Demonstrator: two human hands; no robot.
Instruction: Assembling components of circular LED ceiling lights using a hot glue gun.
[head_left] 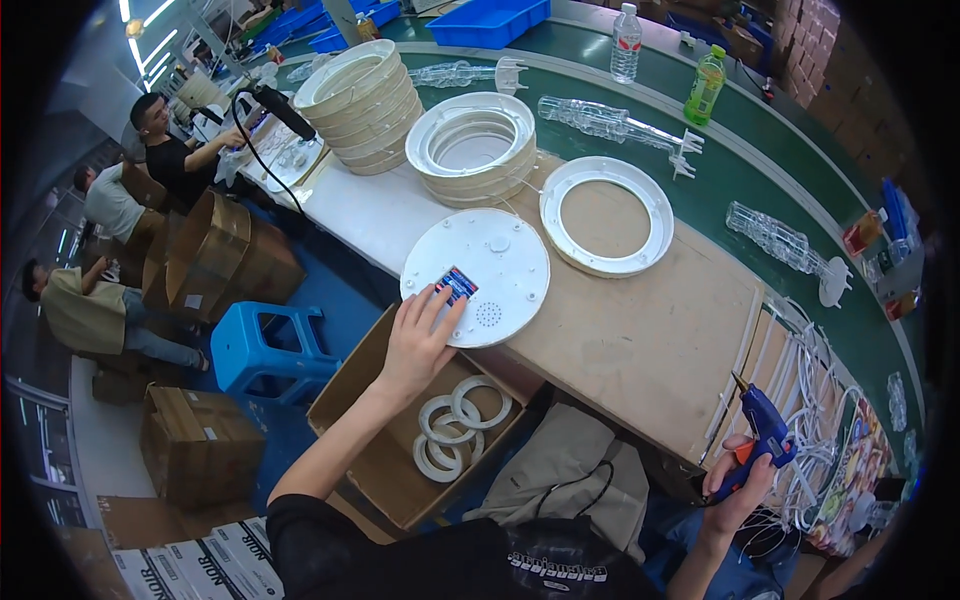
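Observation:
My left hand (420, 340) lies with its fingers stretched out on a round white disc (510, 270). Its fingertips touch a small blue and red label (457, 284) on the disc, which also has a cluster of small holes. At the right, my right hand (735, 495) grips a blue hot glue gun (767, 430) by its handle, nozzle pointing up and away from me. Beyond the disc stand a single white ring (655, 235) on the brown board and a short stack of white rings (470, 165).
A taller ring stack (365, 120) stands at the back left. Clear plastic parts (770, 235) and two bottles (625, 45) are on the green conveyor (720, 170). White cables (810, 400) bunch at the right. Below the bench, a cardboard box (375, 490) holds several rings. Co-workers (175, 145) are at the left.

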